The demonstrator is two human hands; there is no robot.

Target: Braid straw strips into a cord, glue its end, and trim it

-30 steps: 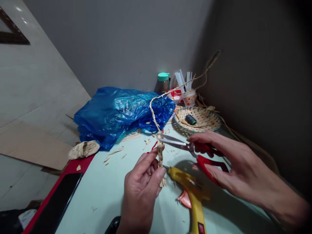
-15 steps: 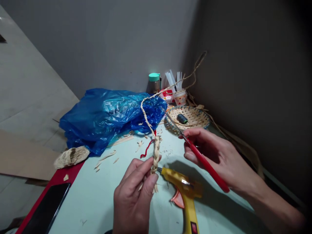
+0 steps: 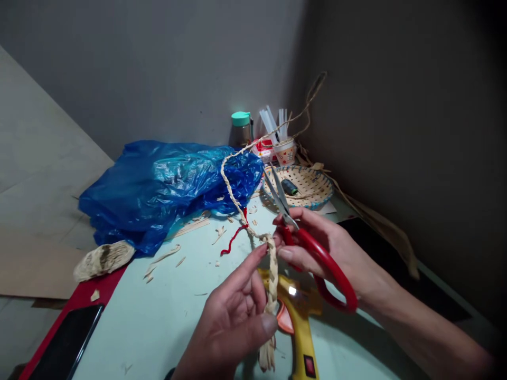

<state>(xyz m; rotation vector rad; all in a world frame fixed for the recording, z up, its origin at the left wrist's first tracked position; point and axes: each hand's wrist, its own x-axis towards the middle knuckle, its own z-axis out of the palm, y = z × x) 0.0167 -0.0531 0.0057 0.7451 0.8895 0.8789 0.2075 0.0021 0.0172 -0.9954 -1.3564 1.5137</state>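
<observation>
In my left hand (image 3: 233, 311) is a pale braided strand (image 3: 273, 274), held between thumb and fingers with its frayed ends hanging below. A thin twisted cord (image 3: 229, 187) runs from the braid's top up towards the wall, and a red string (image 3: 234, 240) lies by the join. My right hand (image 3: 328, 245) holds red-handled scissors (image 3: 332, 274), blades parted and pointing up and away. My right fingertips are close to the braid's top; whether they touch it I cannot tell. Beneath the braid lies a yellow glue gun (image 3: 299, 322), partly hidden.
A blue plastic bag (image 3: 158, 184) covers the back left. Behind stand a teal-lidded jar (image 3: 241, 126) and a cup of glue sticks (image 3: 285, 152). A woven basket (image 3: 317, 184) holds a dark thread spool (image 3: 290, 187). A phone (image 3: 67, 343) lies at left; fibre scraps dot the table.
My left hand has shifted right, its index finger now extended up along the braid. The scissors have turned, showing both blades parted, and my right hand has come closer to the braid.
</observation>
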